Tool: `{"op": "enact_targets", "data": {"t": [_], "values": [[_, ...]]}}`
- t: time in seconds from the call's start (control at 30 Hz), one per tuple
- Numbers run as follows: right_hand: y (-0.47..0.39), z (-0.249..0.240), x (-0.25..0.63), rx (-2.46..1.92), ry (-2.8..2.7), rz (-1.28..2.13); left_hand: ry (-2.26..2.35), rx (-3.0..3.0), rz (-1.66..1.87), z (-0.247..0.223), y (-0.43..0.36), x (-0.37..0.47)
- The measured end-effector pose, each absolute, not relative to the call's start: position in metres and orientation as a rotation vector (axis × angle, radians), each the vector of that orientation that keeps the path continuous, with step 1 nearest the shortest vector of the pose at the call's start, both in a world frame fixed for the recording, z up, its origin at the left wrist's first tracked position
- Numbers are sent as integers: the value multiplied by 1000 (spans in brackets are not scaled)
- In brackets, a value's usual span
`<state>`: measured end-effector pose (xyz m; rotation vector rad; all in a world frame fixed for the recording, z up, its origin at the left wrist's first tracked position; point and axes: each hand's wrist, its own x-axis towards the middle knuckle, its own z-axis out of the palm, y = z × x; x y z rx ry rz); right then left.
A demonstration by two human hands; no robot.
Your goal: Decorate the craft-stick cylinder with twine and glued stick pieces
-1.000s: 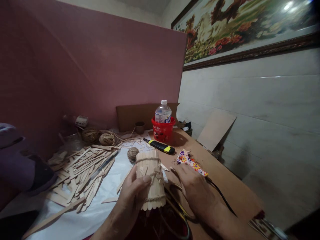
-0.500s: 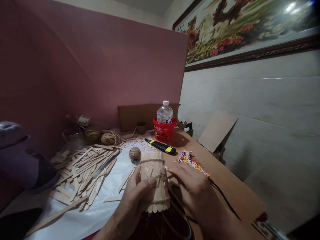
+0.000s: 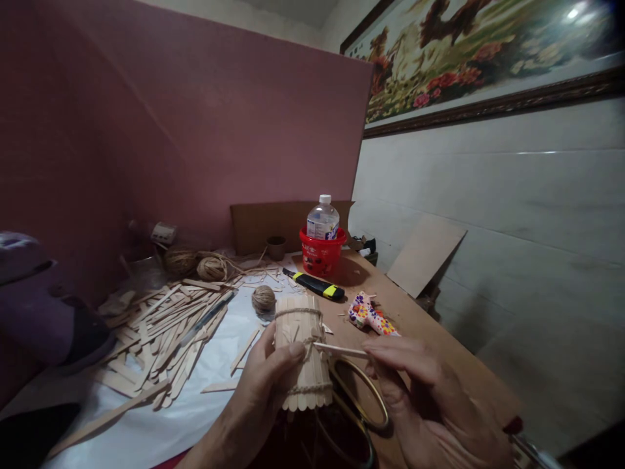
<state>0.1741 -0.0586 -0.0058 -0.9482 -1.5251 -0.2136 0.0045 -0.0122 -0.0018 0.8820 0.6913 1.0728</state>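
Observation:
A small barrel of upright craft sticks [image 3: 303, 381], with twine bands near its top and bottom, is held by my left hand [image 3: 266, 381], thumb across its front. My right hand [image 3: 415, 384] pinches the right end of a thin pale stick [image 3: 342, 350], whose left tip touches the barrel's middle, where small pieces are attached. Gold-handled scissors [image 3: 378, 423] lie beside and below the barrel. A small twine ball [image 3: 263, 299] sits just behind it.
Loose craft sticks [image 3: 166, 339] are piled at the left. Behind are a black and yellow cutter [image 3: 317, 286], a red bucket [image 3: 322, 255] with a plastic bottle [image 3: 323, 218], and a small brown pot [image 3: 276, 249]. A flower-patterned glue gun [image 3: 371, 316] lies at right.
My right hand has moved right and down, away from the barrel, and the thin stick between its fingers now shows. The scissors' handles are more visible. My left hand has barely moved.

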Motion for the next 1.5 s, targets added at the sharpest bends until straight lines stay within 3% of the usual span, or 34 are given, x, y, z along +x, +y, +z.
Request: {"op": "enact_targets", "data": {"t": [0.4, 1.0, 1.23, 1.5], "values": [[-56, -2, 168, -916, -1503, -89, 683, 904, 1092, -3, -11, 7], [-54, 16, 173, -1029, -1553, -174, 734, 916, 1107, -6, -9, 6], [-30, -21, 187, -1023, -1838, -262, 730, 892, 1100, -4, -11, 6], [-32, -30, 205, -1308, -2015, 1, 744, 850, 1122, 1, -13, 7]]}}
